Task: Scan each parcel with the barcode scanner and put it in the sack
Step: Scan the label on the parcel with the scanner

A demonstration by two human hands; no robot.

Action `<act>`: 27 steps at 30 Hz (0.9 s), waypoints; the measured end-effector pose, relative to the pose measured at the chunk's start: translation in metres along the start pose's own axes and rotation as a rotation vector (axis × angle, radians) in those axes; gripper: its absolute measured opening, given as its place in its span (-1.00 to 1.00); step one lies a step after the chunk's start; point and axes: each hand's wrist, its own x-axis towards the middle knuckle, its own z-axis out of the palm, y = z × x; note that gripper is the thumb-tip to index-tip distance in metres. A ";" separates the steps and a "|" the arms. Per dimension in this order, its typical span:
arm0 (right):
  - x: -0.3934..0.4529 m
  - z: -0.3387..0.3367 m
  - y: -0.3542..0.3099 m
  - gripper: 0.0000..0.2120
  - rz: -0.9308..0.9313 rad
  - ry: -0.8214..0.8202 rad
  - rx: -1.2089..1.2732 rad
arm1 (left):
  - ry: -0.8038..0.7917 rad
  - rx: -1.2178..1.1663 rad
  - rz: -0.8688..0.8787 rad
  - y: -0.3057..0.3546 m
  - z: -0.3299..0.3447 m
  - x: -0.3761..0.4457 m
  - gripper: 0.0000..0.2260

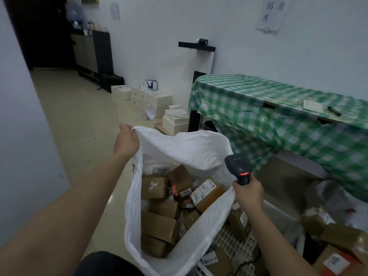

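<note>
Two hands hold the white sack (179, 148) open between them; our left hand (127, 139) pinches the far left corner of its rim with fingers curled round the cloth; our right hand (249, 193) grips the handle of the barcode scanner (238, 168) and, with the same curled fingers, seems to catch the sack's near right rim against it; neither hand holds a parcel. The scanner stands upright in the fist, head tilted forward over the sack's mouth, a red light showing on it.

Out from the grips, the sack's mouth runs long from the far left corner to the near right one; inside we count about eight brown parcels (159, 226) showing, piled loosely, some with white labels up; the exact number lower down is hidden.

The parcels not yet bagged (336, 259) lie below and to the right of our right hand, roughly four in view beside a white plastic crate (235, 250); so we judge the right hand the nearer, though it is busy with scanner and rim, and the left would have to cross the sack. One scanner, one sack, one crate; a table under a green checked cloth (258, 108) stands beyond.
</note>
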 end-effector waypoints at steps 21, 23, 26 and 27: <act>-0.033 -0.083 0.093 -0.87 0.146 -0.154 0.086 | -0.629 0.166 0.629 0.064 0.118 -0.174 -0.70; -0.036 -0.103 0.110 -0.85 0.183 -0.167 0.095 | -0.704 0.120 0.667 0.076 0.147 -0.204 -0.73; -0.036 -0.130 0.141 -0.84 0.248 -0.119 0.121 | -0.822 0.083 0.660 0.089 0.192 -0.243 -0.75; -0.036 -0.138 0.151 -0.84 0.275 -0.095 0.134 | -0.857 0.065 0.641 0.091 0.207 -0.253 -0.75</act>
